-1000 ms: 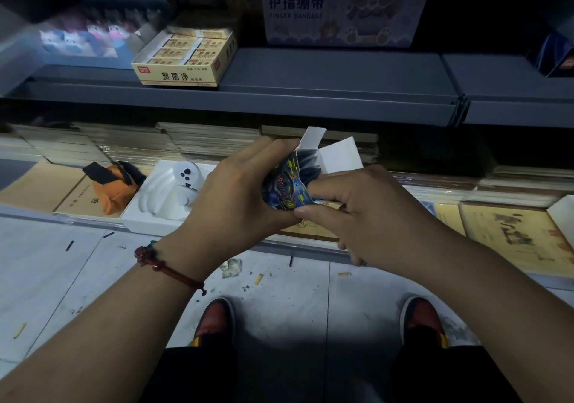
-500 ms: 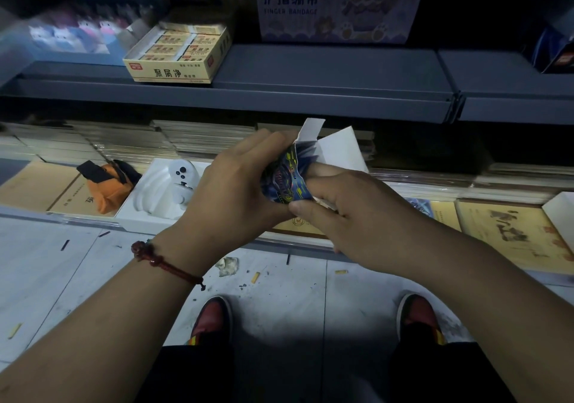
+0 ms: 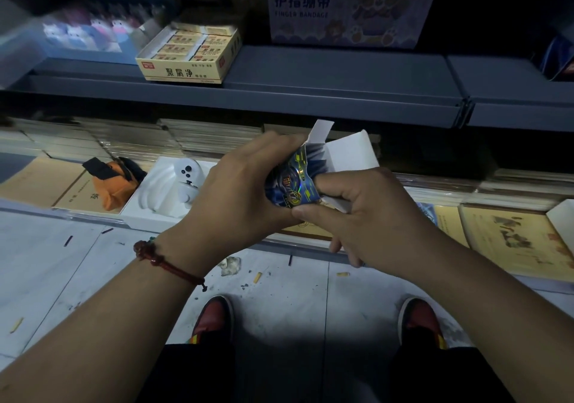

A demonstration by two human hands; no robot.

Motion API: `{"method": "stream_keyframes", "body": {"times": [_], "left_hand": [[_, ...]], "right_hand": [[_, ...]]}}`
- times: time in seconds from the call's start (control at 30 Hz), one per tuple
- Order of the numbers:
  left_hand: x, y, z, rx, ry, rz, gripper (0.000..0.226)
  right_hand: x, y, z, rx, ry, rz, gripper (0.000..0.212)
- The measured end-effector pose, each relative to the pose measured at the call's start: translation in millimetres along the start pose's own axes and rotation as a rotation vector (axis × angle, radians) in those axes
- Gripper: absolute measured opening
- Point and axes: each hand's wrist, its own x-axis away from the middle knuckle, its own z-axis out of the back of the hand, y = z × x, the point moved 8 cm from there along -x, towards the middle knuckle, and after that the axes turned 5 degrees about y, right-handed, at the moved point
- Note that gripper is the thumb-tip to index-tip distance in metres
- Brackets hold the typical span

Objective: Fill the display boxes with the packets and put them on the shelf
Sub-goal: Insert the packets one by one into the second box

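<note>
In the head view, your left hand (image 3: 239, 191) is wrapped around a bundle of shiny blue packets (image 3: 293, 185), fingers curled over its far side. Your right hand (image 3: 369, 216) pinches the same bundle between index finger and thumb. The packets sit partly inside the open white display box (image 3: 351, 150), held in the air below the grey shelf (image 3: 341, 73). A yellow box (image 3: 189, 57) stands on that shelf, to the left.

Upper shelf (image 3: 341, 73) is open right of the yellow eraser box (image 3: 189, 60) (finger bandage box (image 3: 351, 7) hogs the back), down below it's wall-to-wall booklets (image 3: 211, 135).
</note>
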Motion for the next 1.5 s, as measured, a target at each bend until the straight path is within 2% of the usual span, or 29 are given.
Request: {"method": "stream_keyframes", "body": {"times": [0.13,0.27,0.37,0.5,0.6,0.7,0.8,0.9,1.07,1.2,1.33,1.4,1.5], "left_hand": [[2,1,4,0.012,0.003,-0.006,0.059],[3,1,6,-0.029,0.011,-0.001,0.059],[3,2,3,-0.034,-0.007,-0.002,0.060],[2,3,-1,-0.010,-0.009,0.015,0.059],[2,4,-2,-0.022,-0.029,0.000,0.061],[2,3,-2,-0.015,-0.016,0.005,0.061],[2,-1,0,0.040,0.024,0.045,0.056],[1,2,0,0.089,0.069,0.075,0.055],[5,-3,-1,0.172,0.092,0.210,0.053],[8,-6,-5,0.221,0.082,0.318,0.050],[10,-9,-18,0.437,0.040,0.460,0.051],[9,-6,-25,0.576,-0.017,0.506,0.053],[7,-3,-31,0.779,-0.089,0.563,0.057]], "right_hand": [[1,-6,-5,0.128,-0.080,0.052,0.023],[3,-11,-10,0.140,-0.134,0.067,0.013],[5,-12,-13,0.185,-0.147,0.083,0.017],[5,-7,-13,0.250,-0.132,0.069,0.037],[7,-8,-16,0.272,-0.165,0.070,0.041],[9,-9,-15,0.247,-0.153,0.087,0.036],[8,-11,-11,0.197,-0.145,0.107,0.023],[9,-18,-2,0.178,-0.028,0.179,0.009],[9,-24,25,0.121,0.281,0.268,0.017],[5,-23,34,0.133,0.346,0.321,0.012],[0,-12,32,0.040,0.377,0.271,0.010],[-2,-7,36,-0.033,0.403,0.207,0.019],[-2,-3,46,-0.120,0.497,0.153,0.047]]}}
